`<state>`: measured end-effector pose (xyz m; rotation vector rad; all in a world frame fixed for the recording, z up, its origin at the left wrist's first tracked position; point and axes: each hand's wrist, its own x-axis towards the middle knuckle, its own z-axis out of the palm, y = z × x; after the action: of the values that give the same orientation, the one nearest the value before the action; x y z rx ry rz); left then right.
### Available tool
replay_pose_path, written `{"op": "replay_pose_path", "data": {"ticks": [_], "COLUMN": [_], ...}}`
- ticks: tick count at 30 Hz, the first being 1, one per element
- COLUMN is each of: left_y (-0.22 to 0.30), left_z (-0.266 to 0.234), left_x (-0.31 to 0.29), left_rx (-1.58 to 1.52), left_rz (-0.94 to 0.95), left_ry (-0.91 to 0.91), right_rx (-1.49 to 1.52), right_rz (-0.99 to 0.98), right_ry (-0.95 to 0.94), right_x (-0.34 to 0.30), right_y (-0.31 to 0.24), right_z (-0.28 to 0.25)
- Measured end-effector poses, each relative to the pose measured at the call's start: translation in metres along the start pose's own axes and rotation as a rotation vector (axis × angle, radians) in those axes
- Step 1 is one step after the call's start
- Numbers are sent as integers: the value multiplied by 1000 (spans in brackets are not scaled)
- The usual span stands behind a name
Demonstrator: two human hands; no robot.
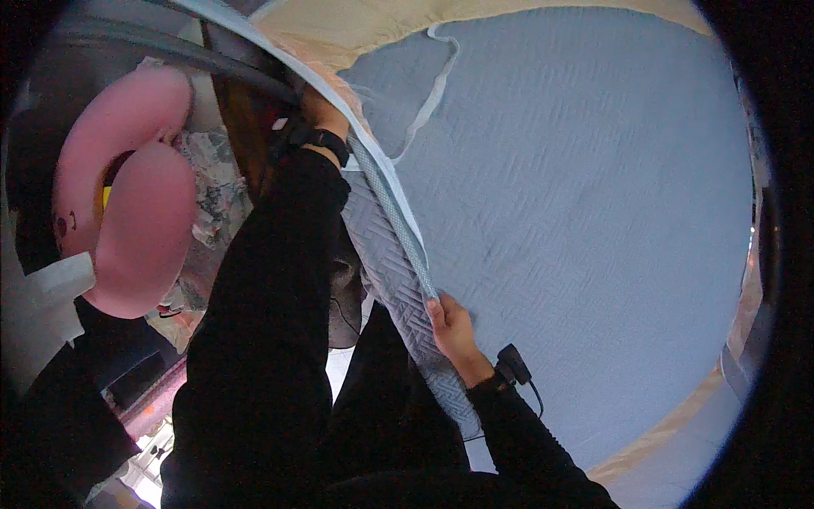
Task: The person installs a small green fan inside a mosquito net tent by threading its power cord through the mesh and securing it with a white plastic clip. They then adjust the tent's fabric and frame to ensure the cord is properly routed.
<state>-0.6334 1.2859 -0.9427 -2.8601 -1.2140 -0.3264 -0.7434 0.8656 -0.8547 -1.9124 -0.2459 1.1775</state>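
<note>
A large blue-grey quilted bed pad (pixel 577 212) fills the middle and right. Along its left border runs a light-blue fabric trim (pixel 398 208) with a dotted band. My right hand (pixel 454 329) is closed on this trim, thumb on top at the near part of the border. Farther up the same border is my left hand (pixel 322 112), its fingers hidden behind the trim and a dark bar, so I cannot tell what they hold. Below the trim hangs the grey quilted side (pixel 381 254) with a zigzag pattern. A thin white strap (pixel 434 93) lies loosely across the pad's far left.
Cream fabric (pixel 381 34) curves round the pad's far edge. At the left lies a pink U-shaped neck pillow (pixel 144 229) beside crumpled patterned cloth (pixel 216 170). A dark bar (pixel 195 55) crosses the upper left. A white sheet-like piece (pixel 59 284) is near the pillow.
</note>
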Motion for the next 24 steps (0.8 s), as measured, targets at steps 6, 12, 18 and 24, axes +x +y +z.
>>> {"op": "replay_pose_path", "data": {"ticks": [6,12,18,24], "left_y": [-10,4,13,19], "left_z": [14,-12,-26,-35], "left_x": [9,7,10,4], "left_rx": [493,458,436,418], "left_rz": [231,194,146,92], "left_ry": [-185,-329,-313,-282], "right_rx": [-27,60,303,331], "right_rz": [3,-64,63,92], "right_ry": [-33,-64,-209,-250], "right_x": [-6,-12,-17,-11], "right_y": [5,8,19,29], "right_z": [-7,-9,-12,-13]}}
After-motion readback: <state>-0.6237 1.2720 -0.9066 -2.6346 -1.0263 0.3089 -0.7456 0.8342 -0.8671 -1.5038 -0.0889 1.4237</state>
